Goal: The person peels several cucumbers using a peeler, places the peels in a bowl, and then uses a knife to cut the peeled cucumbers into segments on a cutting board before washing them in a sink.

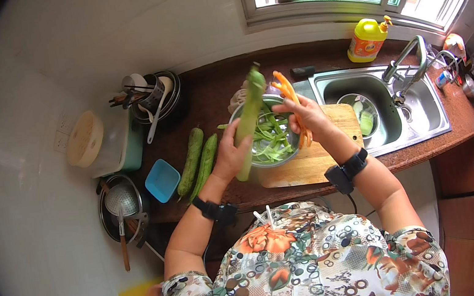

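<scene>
My left hand (233, 151) grips a long green gourd, likely a luffa (248, 123), tilted with its stem end away from me. Its lower part is pale and looks peeled, while the far end is a darker green. In my right hand (310, 117) is an orange peeler (286, 86), just right of the gourd and apart from it. Beneath both hands stands a metal bowl (297, 140) holding green peel strips (272, 135). Two unpeeled gourds, one thicker (191, 159) and one slimmer (205, 166), lie left of my left hand.
A wooden cutting board (305, 169) lies partly under the bowl. At the right, the steel sink (387, 110) holds a bowl with pale green pieces (367, 122). A blue plastic container (162, 180) sits left of the gourds. Stacked pots (179, 94) and a yellow detergent jug (366, 40) stand farther back.
</scene>
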The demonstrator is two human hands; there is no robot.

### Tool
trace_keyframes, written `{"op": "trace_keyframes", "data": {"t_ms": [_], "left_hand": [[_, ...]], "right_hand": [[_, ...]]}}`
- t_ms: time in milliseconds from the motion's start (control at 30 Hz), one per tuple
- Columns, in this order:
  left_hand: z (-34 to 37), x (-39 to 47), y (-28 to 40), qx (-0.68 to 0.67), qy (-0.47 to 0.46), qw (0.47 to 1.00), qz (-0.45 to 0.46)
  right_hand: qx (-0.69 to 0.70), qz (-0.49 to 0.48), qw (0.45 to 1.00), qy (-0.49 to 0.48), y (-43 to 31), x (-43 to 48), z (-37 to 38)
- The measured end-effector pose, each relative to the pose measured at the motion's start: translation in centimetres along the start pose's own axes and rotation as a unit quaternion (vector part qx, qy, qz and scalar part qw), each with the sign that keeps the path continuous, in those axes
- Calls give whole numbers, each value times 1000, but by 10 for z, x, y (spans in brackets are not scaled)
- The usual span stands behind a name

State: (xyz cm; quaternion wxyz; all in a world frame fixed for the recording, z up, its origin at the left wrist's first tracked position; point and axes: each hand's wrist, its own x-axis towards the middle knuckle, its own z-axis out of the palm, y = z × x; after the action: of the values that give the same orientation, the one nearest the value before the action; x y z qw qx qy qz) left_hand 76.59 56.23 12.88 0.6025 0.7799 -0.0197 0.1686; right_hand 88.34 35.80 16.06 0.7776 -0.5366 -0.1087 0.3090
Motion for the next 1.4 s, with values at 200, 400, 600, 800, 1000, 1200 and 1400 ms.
{"op": "trace_keyframes", "data": {"t_ms": [200,400,600,800,1000,1200,1400], "left_hand": [[-14,-6,18,285,-92,933,199],[-33,11,21,436,-10,850,295],[3,11,17,49,292,950,103],[22,17,13,-536,242,796,-144],[-18,29,4,-483,239,835,-112],[-5,36,17,-446,213,865,-88],[-34,58,2,-442,328,833,-54]], "right_hand": [[14,146,971,-187,-1,2,-24],[24,148,959,-239,-17,-29,9],[-47,33,980,-189,-9,-28,25],[-139,27,971,-194,20,-19,30],[-236,-55,963,-116,28,-17,19],[-241,-121,952,-146,9,-22,55],[-329,-158,917,-160,31,-35,46]]}}
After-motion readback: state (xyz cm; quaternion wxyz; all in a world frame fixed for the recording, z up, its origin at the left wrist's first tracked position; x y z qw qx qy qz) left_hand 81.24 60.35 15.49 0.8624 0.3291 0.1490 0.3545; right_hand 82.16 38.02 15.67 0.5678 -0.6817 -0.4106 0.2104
